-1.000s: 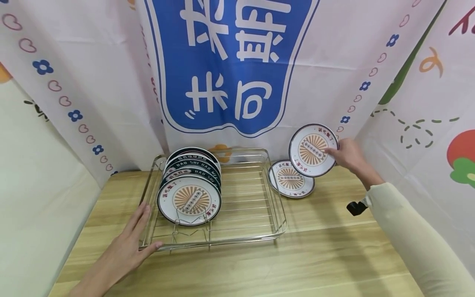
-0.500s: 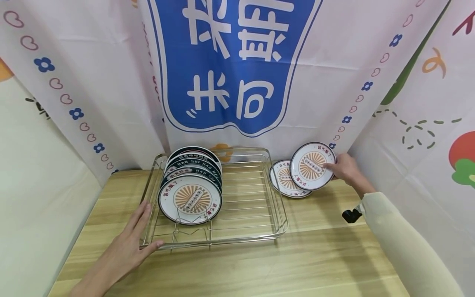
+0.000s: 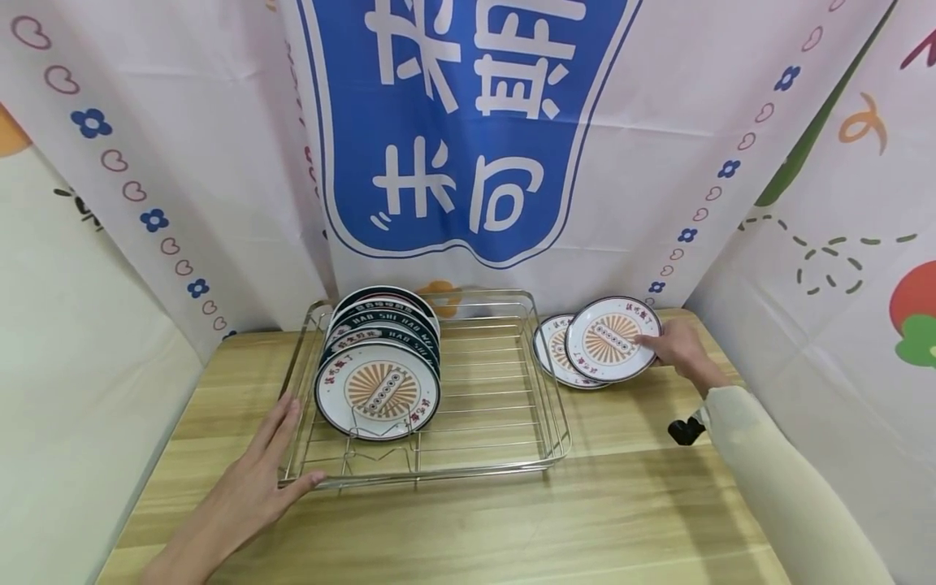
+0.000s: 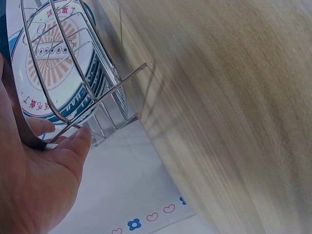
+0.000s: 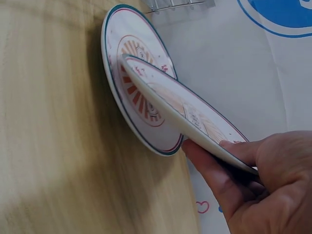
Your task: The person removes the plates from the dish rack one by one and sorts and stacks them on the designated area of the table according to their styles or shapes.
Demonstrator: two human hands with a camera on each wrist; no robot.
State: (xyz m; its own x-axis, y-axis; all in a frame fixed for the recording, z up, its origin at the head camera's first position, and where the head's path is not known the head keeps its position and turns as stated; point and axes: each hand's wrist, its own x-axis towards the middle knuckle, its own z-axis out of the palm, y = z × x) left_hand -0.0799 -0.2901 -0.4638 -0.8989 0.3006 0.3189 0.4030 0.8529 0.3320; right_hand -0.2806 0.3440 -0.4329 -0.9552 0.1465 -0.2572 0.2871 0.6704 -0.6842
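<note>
My right hand point(image 3: 676, 349) pinches a white plate point(image 3: 608, 335) by its right edge, thumb on the printed face and fingers underneath. The right wrist view shows this held plate point(image 5: 190, 114) tilted, its far edge over another white plate point(image 5: 139, 126) that lies on the table. Both carry an orange sunburst print and a dark rim. At the front left corner of a wire dish rack point(image 3: 478, 471), my left hand point(image 3: 252, 487) holds the frame between thumb and fingers. Several plates point(image 3: 378, 390) stand in a row in the rack's left part, the front one with the sunburst print.
The rack stands on a wood-grain table point(image 3: 512, 536). Behind it hangs a white cloth point(image 3: 241, 187) with a large blue printed panel point(image 3: 468, 122). More printed cloth point(image 3: 826, 325) closes off the right side. The lying plate point(image 3: 556, 349) sits close to the rack's right end.
My right hand has lowered its plate toward the lying plate, and the held plate has tipped flatter. My left hand and the rack stay in place; the head view has shifted slightly.
</note>
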